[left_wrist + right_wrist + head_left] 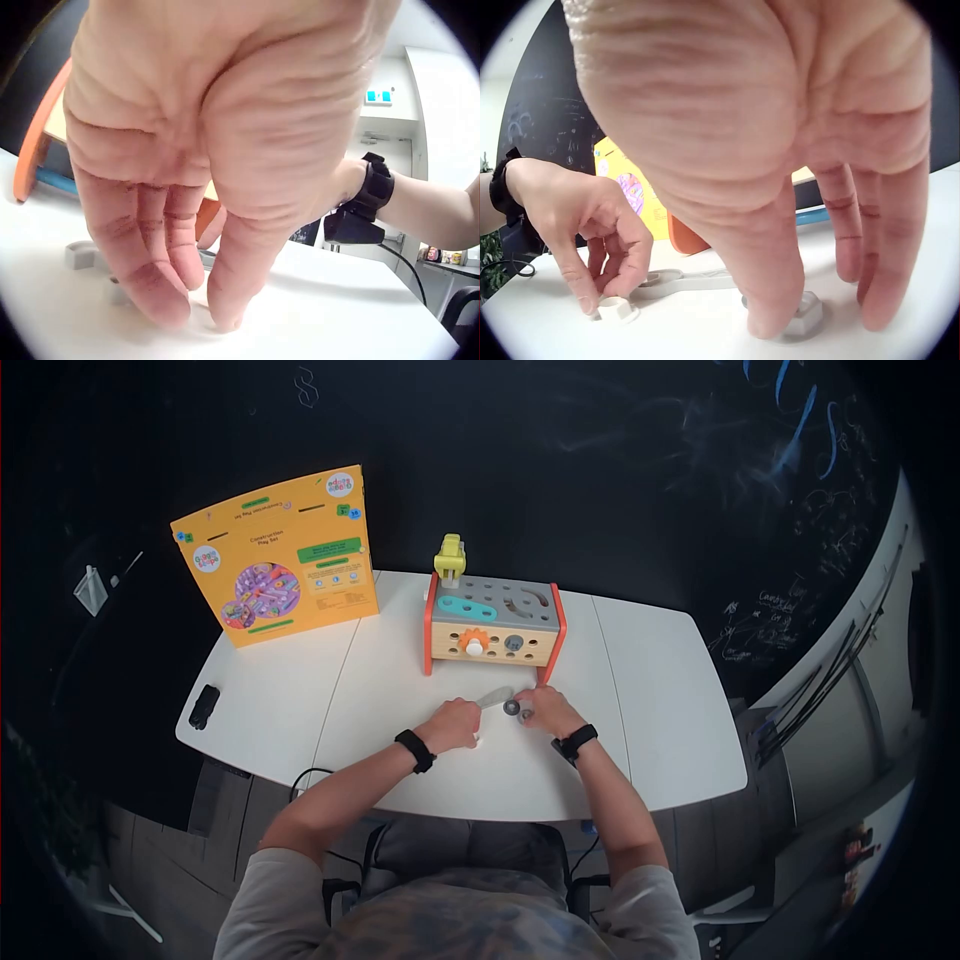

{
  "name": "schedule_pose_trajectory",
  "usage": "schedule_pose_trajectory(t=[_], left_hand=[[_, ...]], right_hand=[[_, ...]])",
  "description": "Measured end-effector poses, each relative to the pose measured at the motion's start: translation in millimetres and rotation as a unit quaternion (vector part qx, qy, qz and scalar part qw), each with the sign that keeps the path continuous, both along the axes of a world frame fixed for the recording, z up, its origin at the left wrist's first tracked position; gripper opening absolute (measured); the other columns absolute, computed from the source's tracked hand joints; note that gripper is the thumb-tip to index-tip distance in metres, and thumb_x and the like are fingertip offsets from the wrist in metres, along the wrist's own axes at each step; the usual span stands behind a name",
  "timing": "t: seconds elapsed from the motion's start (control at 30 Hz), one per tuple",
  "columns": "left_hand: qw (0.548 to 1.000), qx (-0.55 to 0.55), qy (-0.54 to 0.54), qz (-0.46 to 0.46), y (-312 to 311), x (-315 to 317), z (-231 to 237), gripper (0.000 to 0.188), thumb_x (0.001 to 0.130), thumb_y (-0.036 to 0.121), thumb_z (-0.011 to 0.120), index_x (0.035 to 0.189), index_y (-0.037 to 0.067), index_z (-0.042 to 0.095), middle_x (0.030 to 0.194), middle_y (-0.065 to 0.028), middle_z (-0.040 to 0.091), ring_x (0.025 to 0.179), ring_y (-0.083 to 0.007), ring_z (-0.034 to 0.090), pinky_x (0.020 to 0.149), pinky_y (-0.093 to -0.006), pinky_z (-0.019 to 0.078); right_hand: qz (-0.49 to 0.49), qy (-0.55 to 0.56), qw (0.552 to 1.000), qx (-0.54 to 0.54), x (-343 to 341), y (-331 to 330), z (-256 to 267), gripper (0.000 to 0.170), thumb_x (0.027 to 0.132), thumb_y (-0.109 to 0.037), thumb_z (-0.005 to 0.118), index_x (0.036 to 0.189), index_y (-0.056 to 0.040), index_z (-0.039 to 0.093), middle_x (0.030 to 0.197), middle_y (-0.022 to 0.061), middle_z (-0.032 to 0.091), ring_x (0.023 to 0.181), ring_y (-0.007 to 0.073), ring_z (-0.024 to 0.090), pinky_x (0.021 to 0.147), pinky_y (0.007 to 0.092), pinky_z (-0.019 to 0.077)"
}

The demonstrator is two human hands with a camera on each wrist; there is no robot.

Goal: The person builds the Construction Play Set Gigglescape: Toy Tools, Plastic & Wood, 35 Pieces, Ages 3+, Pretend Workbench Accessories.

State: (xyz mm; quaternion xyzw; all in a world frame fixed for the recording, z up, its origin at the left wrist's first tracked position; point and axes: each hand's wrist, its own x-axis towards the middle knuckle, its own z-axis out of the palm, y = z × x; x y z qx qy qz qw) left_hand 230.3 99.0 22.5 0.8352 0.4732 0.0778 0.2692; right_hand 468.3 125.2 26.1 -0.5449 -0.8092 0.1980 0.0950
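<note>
My left hand is low over the table, its thumb and fingertips pinching a small white nut that rests on the tabletop. The thumb and fingers of that hand nearly meet in the left wrist view. My right hand reaches down with its fingers fairly straight. Its thumb overlaps a grey hexagonal nut, while the other fingers stand apart from it. A dark grey ring-shaped piece lies beside the right fingertips. Between the hands, a light grey wrench lies flat.
Behind the hands stands a toy workbench with red-orange sides, an orange gear and a yellow-green piece on top. A yellow box stands at the back left. A black object lies by the table's left edge.
</note>
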Motion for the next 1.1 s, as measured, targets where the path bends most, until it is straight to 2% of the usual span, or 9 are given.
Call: schedule_pose_trajectory(t=[0.23,0.57,0.63,0.77,0.83,0.93,1.0,1.07,1.1], left_hand=[[0.992,0.107,-0.059,0.035,26,27,-23,0.022,0.069,0.015,0.077,0.085,0.005,0.065,0.086,-0.0123,0.069,0.087,-0.0318,0.067,0.079,-0.0414,0.053],[0.991,0.06,-0.094,0.068,13,17,12,0.028,0.073,0.022,0.078,0.091,0.005,0.064,0.088,-0.013,0.069,0.09,-0.0319,0.067,0.08,-0.0417,0.0533],[0.979,0.072,-0.16,0.105,2,-4,32,0.031,0.075,0.024,0.08,0.091,0.003,0.065,0.079,-0.0103,0.068,0.077,-0.0253,0.068,0.07,-0.0363,0.0541],[0.973,0.076,-0.166,0.142,-11,-61,41,0.029,0.08,0.026,0.079,0.092,0.003,0.066,0.076,-0.0078,0.067,0.071,-0.0181,0.066,0.065,-0.0317,0.0536],[0.95,-0.101,-0.208,0.21,-15,-87,44,0.027,0.084,0.027,0.076,0.091,0.003,0.066,0.075,-0.0041,0.066,0.07,-0.0123,0.064,0.064,-0.0271,0.0524],[0.907,-0.22,-0.28,0.225,-8,-123,15,0.026,0.089,0.028,0.072,0.092,0.003,0.066,0.074,-0.0013,0.064,0.07,-0.0091,0.062,0.063,-0.0241,0.051],[0.898,-0.236,-0.286,0.238,-6,-134,6,0.022,0.091,0.027,0.07,0.093,0.005,0.066,0.075,0.0004,0.064,0.068,-0.0081,0.061,0.064,-0.0237,0.051],[0.824,-0.308,-0.38,0.287,1,-140,-11,0.018,0.092,0.027,0.068,0.091,0.009,0.065,0.076,0.002,0.063,0.066,-0.0065,0.059,0.064,-0.0235,0.0514],[0.824,-0.305,-0.381,0.288,5,-140,-19,0.018,0.092,0.027,0.068,0.091,0.009,0.065,0.076,0.002,0.063,0.066,-0.0065,0.059,0.064,-0.0235,0.0514]], right_hand=[[0.006,-0.014,1.0,0.021,-1,-5,2,0.046,0.065,0.001,0.075,0.11,-0.0093,0.072,0.104,0.0189,0.065,0.101,0.0347,0.064,0.092,0.041,0.0527],[-0.004,0.004,1.0,0.021,7,-9,5,0.04,0.07,-0.008,0.076,0.11,-0.0075,0.071,0.109,0.0171,0.066,0.104,0.033,0.063,0.093,0.04,0.0511],[-0.018,0.022,1.0,0.009,15,-14,11,0.039,0.073,-0.012,0.076,0.11,-0.0065,0.07,0.109,0.017,0.066,0.105,0.0324,0.063,0.093,0.0399,0.0509],[-0.079,0.049,0.995,0.031,41,-23,9,0.029,0.077,-0.023,0.076,0.098,-0.0033,0.072,0.093,0.0173,0.07,0.092,0.0328,0.067,0.083,0.0404,0.0534],[-0.102,0.067,0.992,0.036,55,-27,1,0.029,0.08,-0.029,0.077,0.084,-0.0012,0.071,0.079,0.0163,0.07,0.075,0.0325,0.068,0.071,0.0395,0.0536],[-0.138,0.049,0.989,-0.028,69,-30,0,0.031,0.08,-0.031,0.077,0.083,-0.0008,0.07,0.078,0.0142,0.07,0.072,0.0297,0.067,0.07,0.0379,0.0527],[-0.148,0.074,0.985,-0.055,77,-29,-4,0.034,0.081,-0.034,0.076,0.079,-0.0008,0.069,0.072,0.0103,0.069,0.066,0.0236,0.064,0.066,0.0358,0.0508],[-0.159,0.148,0.97,-0.107,83,-28,-8,0.035,0.084,-0.036,0.076,0.074,-0.0029,0.067,0.064,0.003,0.064,0.06,0.0138,0.056,0.059,0.0299,0.0458],[-0.156,0.148,0.971,-0.105,84,-27,-10,0.035,0.084,-0.036,0.076,0.074,-0.0029,0.067,0.064,0.003,0.064,0.06,0.0138,0.056,0.059,0.0299,0.0458]])
